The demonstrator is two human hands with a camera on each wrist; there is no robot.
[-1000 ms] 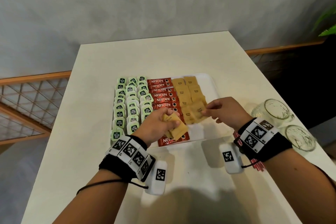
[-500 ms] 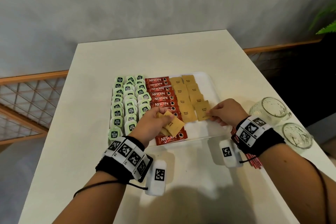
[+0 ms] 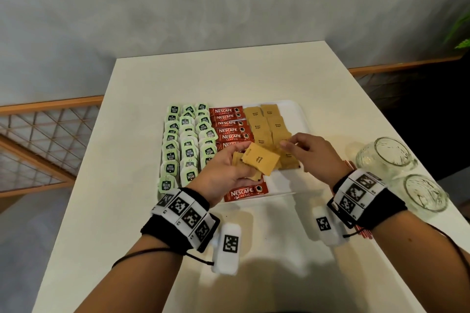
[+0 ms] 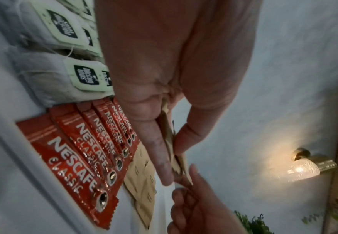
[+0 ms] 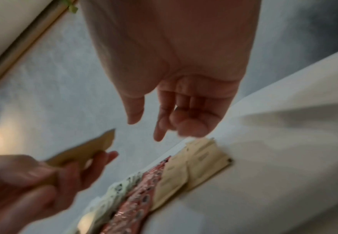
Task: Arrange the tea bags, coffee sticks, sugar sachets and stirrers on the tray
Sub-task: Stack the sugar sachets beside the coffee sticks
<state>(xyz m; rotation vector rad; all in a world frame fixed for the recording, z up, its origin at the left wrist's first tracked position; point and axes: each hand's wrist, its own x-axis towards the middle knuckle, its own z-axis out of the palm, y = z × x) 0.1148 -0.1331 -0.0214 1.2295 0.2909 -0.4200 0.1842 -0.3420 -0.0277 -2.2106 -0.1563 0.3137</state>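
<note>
The left hand (image 3: pixel 223 173) hovers over the near middle of the white tray (image 3: pixel 292 109), thumb and fingers closed around a small stack of brown sugar sachets (image 3: pixel 259 160). The top sachet is fanned out toward the right, its printed face up. From the left wrist view the stack (image 4: pixel 170 142) sits edge-on, pinched between thumb and forefinger.

The right hand (image 3: pixel 310 155) hangs just right of that stack, over the right side of the tray. It holds nothing; the fingers are loosely curled and the fingertips (image 5: pixel 192 126) point down at the sachets already laid there, close to the held stack but apart from it.

On the tray, green-tagged tea bags (image 3: pixel 188 145) fill the left side in 3 overlapping columns. Red coffee sticks (image 3: pixel 229 124) lie in 1 overlapping column through the middle, with the nearest stick (image 3: pixel 245 192) reaching the tray's near edge below the left hand. To their right, laid sugar sachets (image 3: pixel 264 122) run in 2 columns from the far edge down toward the hands.

The tray rests on a pale table (image 3: pixel 229 76). 2 glass mugs (image 3: pixel 386 157) lie at the table's right edge, and a bundle of red-and-white stirrers (image 3: pixel 363 232) peeks out from under the right wrist, off the tray.
</note>
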